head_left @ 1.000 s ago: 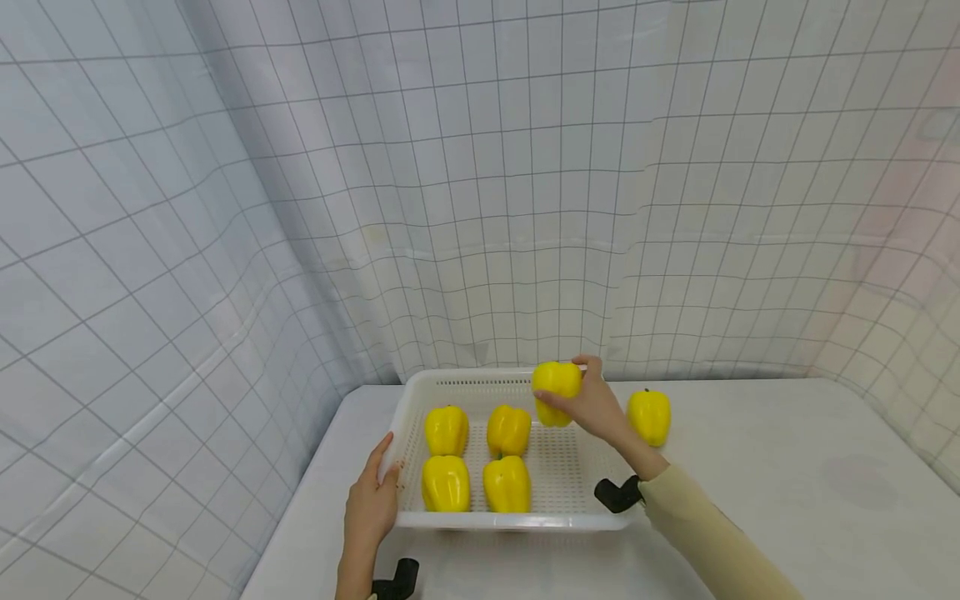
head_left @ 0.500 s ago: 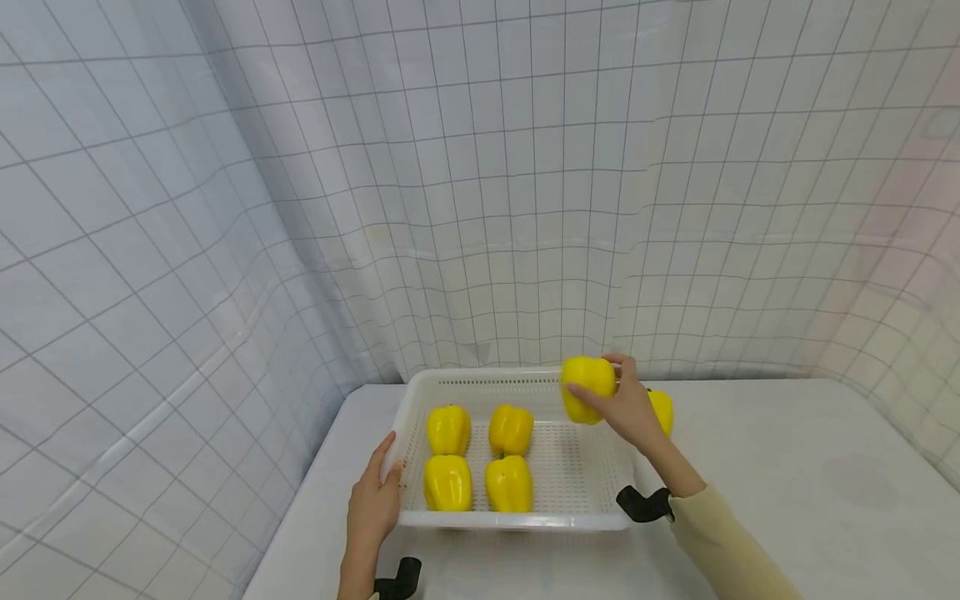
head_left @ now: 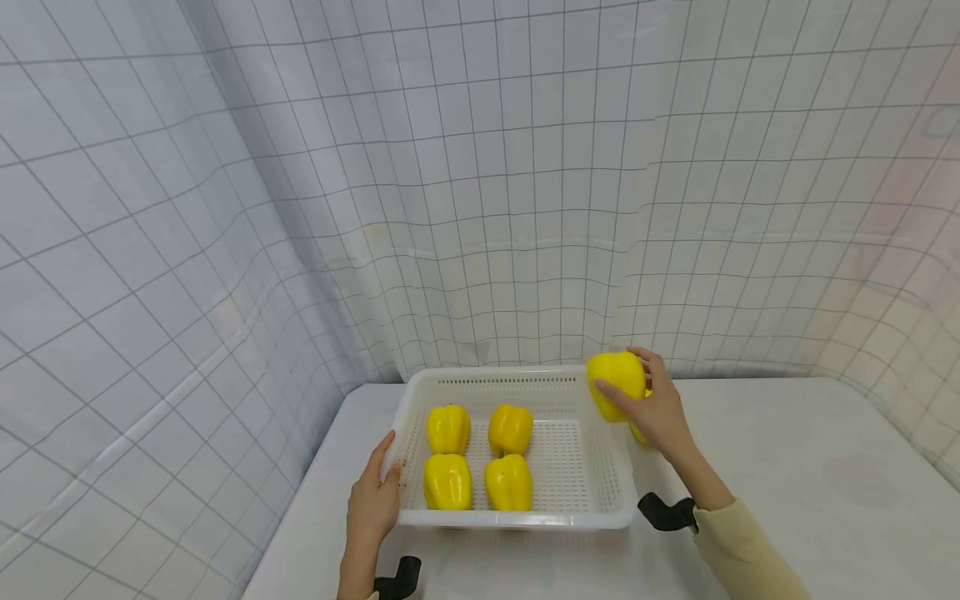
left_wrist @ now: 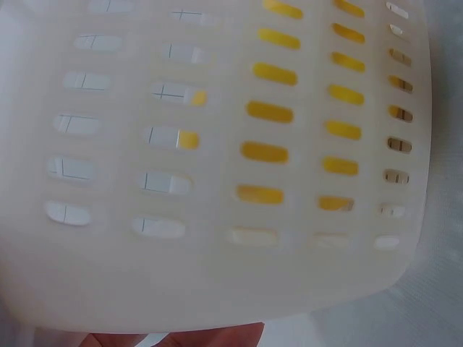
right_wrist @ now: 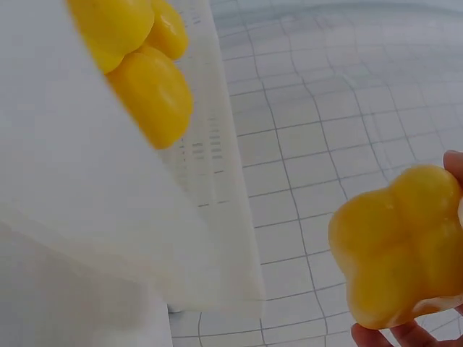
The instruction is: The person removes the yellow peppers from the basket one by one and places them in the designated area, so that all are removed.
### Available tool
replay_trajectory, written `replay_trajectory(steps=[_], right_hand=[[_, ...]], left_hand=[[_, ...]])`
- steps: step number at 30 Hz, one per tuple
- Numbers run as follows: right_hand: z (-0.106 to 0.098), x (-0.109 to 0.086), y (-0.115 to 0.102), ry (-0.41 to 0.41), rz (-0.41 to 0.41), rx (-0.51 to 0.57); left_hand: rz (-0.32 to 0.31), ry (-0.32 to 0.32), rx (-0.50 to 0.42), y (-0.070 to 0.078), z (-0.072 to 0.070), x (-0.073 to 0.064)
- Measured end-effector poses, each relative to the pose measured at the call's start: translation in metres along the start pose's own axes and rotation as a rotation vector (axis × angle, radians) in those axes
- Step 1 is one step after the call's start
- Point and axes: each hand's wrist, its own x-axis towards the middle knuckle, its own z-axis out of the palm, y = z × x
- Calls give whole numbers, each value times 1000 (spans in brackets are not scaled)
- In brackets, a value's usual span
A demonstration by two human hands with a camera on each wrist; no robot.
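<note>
A white slotted plastic basket (head_left: 517, 521) holds several yellow bell peppers: two at the back, including one at left (head_left: 448, 429), and two in front, including one at right (head_left: 509, 483). My left hand (head_left: 373, 500) grips the basket's left side; in the left wrist view its fingers (left_wrist: 217, 337) show past the edge, their tips hidden. Over the back right corner, my right hand (head_left: 660, 412) holds another yellow bell pepper (head_left: 617, 383) between thumb and fingers. The right wrist view shows the lobed end of this held pepper (right_wrist: 401, 246).
Behind the right hand, a further yellow pepper (head_left: 639, 435) is mostly hidden, on the white table (head_left: 810, 483) right of the basket. A white curtain with a grid pattern (head_left: 525, 208) hangs behind and along the sides. Black mounts (head_left: 666, 512) sit at both wrists.
The right hand has carried its pepper rightward, from above the basket's inside to its right rim, now covering much of the pepper on the table. The left hand stays on the basket.
</note>
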Motion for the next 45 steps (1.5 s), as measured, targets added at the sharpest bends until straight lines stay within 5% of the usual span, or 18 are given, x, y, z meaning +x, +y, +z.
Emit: replay_trajectory(steps=[8,18,23,27,30,45], right_hand=[[-17,-3,5,119,-3,-29],[-37,14,98,319,-17,16],[-51,15,129,335,27,-94],[-59,25,183,392,42,-182],[-64,28,202,406,51,-196],[-73,18,199,275,172,-169]], left_hand=[[13,7,6,0,0,0],[15,8,5,-1,0,0],[18,11,6,-1,0,0],[17,16,9,-2,1,0],[17,19,5,-2,1,0],[17,16,3,-1,1,0]])
